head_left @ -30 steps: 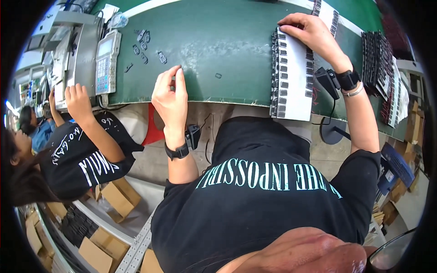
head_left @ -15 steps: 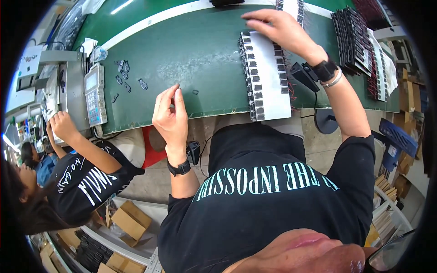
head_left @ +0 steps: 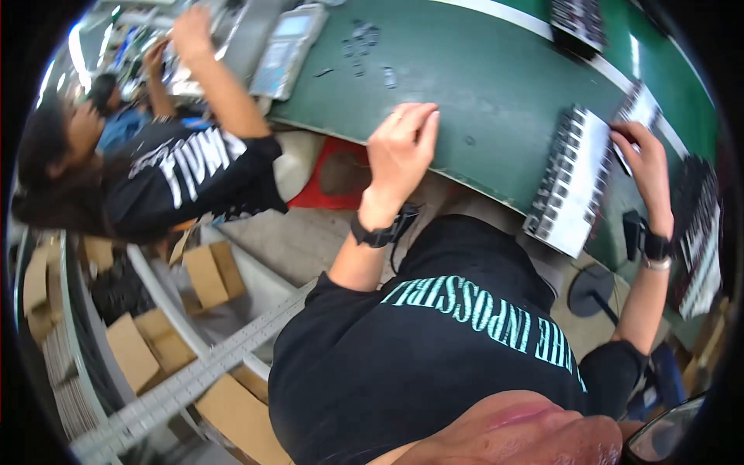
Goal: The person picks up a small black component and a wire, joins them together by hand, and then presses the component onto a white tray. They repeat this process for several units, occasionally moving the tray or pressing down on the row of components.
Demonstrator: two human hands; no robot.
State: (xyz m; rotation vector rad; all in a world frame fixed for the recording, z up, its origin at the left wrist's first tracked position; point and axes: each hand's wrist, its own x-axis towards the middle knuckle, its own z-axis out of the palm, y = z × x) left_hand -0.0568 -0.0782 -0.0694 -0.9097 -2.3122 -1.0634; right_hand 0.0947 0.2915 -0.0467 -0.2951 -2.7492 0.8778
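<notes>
My left hand (head_left: 403, 147) hovers over the near edge of the green table, fingers curled and pressed together. Whatever they may hold is hidden. At the right, my right hand (head_left: 647, 164) reaches to the far right edge of a white board (head_left: 583, 182) lined with small dark rectangular pieces. Its thumb and fingertips close together there, and I cannot make out what is between them. One tiny dark piece (head_left: 470, 140) lies on the table between my hands. Farther left sits a loose group of small dark parts (head_left: 361, 39), with a single part (head_left: 390, 77) nearer to me.
A co-worker (head_left: 178, 159) sits at my left beside a grey keypad device (head_left: 288, 53). Stacked dark strips (head_left: 577, 23) stand at the back, with more strips (head_left: 697, 232) far right. Cardboard boxes (head_left: 147, 349) fill the shelving at lower left. A round black base (head_left: 591, 291) stands below the table.
The whole view has swung, so the table sits farther right. My right hand has come down from above the board to its right edge, fingertips closing. My left hand stays curled.
</notes>
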